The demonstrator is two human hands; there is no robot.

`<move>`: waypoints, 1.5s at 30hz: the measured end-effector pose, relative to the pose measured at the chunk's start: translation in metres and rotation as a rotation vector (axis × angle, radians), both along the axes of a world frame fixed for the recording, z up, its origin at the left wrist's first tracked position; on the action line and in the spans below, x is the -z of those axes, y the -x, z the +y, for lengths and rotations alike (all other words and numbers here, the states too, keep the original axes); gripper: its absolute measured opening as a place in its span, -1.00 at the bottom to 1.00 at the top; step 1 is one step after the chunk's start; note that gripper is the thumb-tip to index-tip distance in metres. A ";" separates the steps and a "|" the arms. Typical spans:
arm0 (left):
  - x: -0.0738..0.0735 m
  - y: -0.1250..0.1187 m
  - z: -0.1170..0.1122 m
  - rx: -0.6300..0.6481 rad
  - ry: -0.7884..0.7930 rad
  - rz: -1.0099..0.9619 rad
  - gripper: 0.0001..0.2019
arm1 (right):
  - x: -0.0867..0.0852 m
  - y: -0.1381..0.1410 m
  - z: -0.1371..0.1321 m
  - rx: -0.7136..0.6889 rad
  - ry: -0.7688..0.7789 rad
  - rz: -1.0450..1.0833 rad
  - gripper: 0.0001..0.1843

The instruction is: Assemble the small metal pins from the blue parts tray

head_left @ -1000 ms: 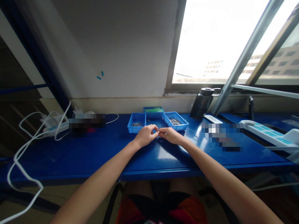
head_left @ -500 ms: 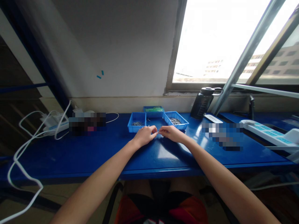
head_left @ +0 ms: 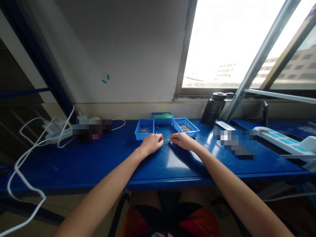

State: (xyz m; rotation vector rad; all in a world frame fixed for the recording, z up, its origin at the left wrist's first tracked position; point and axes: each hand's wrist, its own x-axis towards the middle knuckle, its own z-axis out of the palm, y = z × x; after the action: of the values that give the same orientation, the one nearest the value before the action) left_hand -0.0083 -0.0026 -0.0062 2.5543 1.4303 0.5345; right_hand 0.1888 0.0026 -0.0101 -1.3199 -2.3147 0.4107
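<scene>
A thin, light, metallic-looking rod (head_left: pixel 166 140) spans the small gap between my hands, just above the blue table (head_left: pixel 158 164). My left hand (head_left: pixel 151 144) pinches its left end with closed fingers. At the other end, the fingertips of my right hand (head_left: pixel 182 141) are closed on it. Behind my left hand stands a blue bin (head_left: pixel 138 136) holding thin metal pieces (head_left: pixel 145 131). Another blue bin (head_left: pixel 195 134) with short metal pieces (head_left: pixel 184 128) stands behind my right hand. A third bin (head_left: pixel 154 121), at the back, contains green material (head_left: pixel 163 116).
On the right, a black bottle (head_left: pixel 213 110) stands by the window, with a power strip (head_left: pixel 281 140) farther right. White cables (head_left: pixel 18 177) and another power strip (head_left: pixel 59 133) lie at the left. A few small pieces (head_left: pixel 157 126) lie between the bins.
My hands have moved slightly apart, the left one leftward and the right one rightward. More of the rod shows between them.
</scene>
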 end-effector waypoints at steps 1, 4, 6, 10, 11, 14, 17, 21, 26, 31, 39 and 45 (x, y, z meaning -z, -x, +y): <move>0.000 0.000 0.000 0.004 -0.005 -0.002 -0.78 | 0.000 0.000 0.000 -0.002 -0.002 -0.002 -0.82; 0.001 0.001 0.002 0.015 -0.017 -0.001 -0.83 | 0.000 0.001 0.001 -0.003 0.017 0.002 -0.86; 0.002 0.001 0.002 0.017 -0.019 0.003 -0.85 | 0.000 0.001 0.000 -0.003 0.036 0.014 -0.87; 0.002 0.002 0.002 0.014 -0.018 0.011 -0.83 | 0.001 0.001 -0.001 -0.012 0.029 0.029 -0.88; 0.001 0.002 0.002 0.014 -0.018 0.013 -0.82 | 0.001 0.001 -0.001 -0.011 0.024 0.033 -0.87; 0.001 0.001 0.000 -0.001 -0.019 0.023 -0.78 | 0.002 0.001 -0.001 0.001 0.032 0.056 -0.83; 0.001 0.000 -0.002 -0.018 -0.019 0.041 -0.74 | 0.001 0.001 0.000 0.010 0.082 0.095 -0.76; 0.000 -0.001 -0.002 -0.041 -0.005 0.047 -0.70 | 0.001 0.002 0.000 0.001 0.120 0.117 -0.70; -0.002 -0.001 -0.003 -0.049 0.012 0.025 -0.67 | 0.001 0.002 -0.001 -0.012 0.130 0.115 -0.70; -0.006 -0.002 -0.006 0.005 -0.006 -0.061 -0.67 | 0.001 0.001 -0.001 -0.047 0.193 0.152 -0.64; -0.005 -0.003 -0.004 0.113 -0.085 -0.170 -0.75 | -0.002 0.006 -0.006 -0.123 0.269 0.236 -0.63; -0.001 -0.002 0.000 0.158 -0.078 -0.194 -0.78 | -0.002 0.007 -0.005 -0.109 0.254 0.244 -0.63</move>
State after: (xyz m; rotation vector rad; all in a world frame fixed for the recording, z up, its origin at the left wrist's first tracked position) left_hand -0.0060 -0.0025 -0.0049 2.5629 1.1542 0.8011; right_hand 0.1816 -0.0027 -0.0083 -1.1813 -2.1873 0.8757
